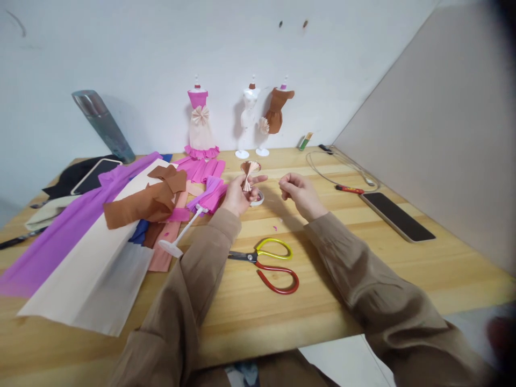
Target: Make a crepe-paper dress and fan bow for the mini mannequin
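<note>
My left hand (237,196) pinches a small pleated bow (250,174) of brown and cream crepe paper, its index finger pointing right. Just across from it, my right hand (300,194) has thumb and fingertips pressed together; whatever they hold, if anything, is too small to make out. Partly behind the left hand sits a small white ring-shaped item (258,200). A mini mannequin in a pink and purple dress (209,194) lies tipped over beside my left wrist. Nearer me, scissors (258,259) with one yellow and one red handle rest with the blades partly under my left sleeve.
Three mini mannequins stand along the wall: one in pink and cream (199,126), one bare white (250,118), one in brown (278,113). Crepe paper sheets (88,242) cover the left side near a bottle (105,126). A phone (397,216) and a cable (314,166) lie right.
</note>
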A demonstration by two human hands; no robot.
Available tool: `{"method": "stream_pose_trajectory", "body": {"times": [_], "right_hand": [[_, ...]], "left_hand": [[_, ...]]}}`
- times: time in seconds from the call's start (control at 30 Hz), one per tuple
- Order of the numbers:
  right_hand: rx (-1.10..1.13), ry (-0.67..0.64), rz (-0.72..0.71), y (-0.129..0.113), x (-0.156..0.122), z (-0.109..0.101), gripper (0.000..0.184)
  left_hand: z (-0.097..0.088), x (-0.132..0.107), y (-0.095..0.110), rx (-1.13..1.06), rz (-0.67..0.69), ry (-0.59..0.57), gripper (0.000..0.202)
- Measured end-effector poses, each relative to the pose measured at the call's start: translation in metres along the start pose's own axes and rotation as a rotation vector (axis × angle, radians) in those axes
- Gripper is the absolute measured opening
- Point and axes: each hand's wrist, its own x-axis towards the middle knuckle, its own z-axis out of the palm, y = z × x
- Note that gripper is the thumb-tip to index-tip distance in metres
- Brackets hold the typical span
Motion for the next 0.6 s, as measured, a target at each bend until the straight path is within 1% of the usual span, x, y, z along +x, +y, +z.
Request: {"method": "stream_pose_trajectory", "body": {"times": [0.1, 0.2, 0.33, 0.43, 0.5, 0.53, 0.6], "right_hand": [[0.089, -0.049, 0.057, 0.001, -0.001, 0.008, 0.024], [0.142, -0.105, 0.103, 0.002, -0.003, 0.016, 0.027], [0.137, -0.129, 0.087, -0.007, -0.005, 0.017, 0.028], [0.083, -0.121, 0.031, -0.023, -0.009, 0.012, 0.026], [0.009, -0.113, -0.026, -0.038, -0.014, 0.009, 0.022], [-0.055, -0.107, -0.073, -0.045, -0.017, 0.008, 0.02], [-0.333, -0.075, -0.28, -0.06, -0.023, 0.01, 0.015]], "left_hand": [[0.0, -0.001, 0.0, -0.031, -0.001, 0.005, 0.023], [0.0, -0.002, -0.001, -0.037, -0.005, 0.041, 0.022], [0.01, -0.006, -0.002, -0.007, 0.013, 0.123, 0.02], [0.025, -0.015, 0.001, 0.03, 0.066, 0.252, 0.018], [0.036, -0.026, 0.005, 0.061, 0.106, 0.343, 0.016], [0.04, -0.033, 0.008, 0.077, 0.121, 0.375, 0.015], [0.048, -0.052, 0.015, 0.105, 0.14, 0.406, 0.015]]}}
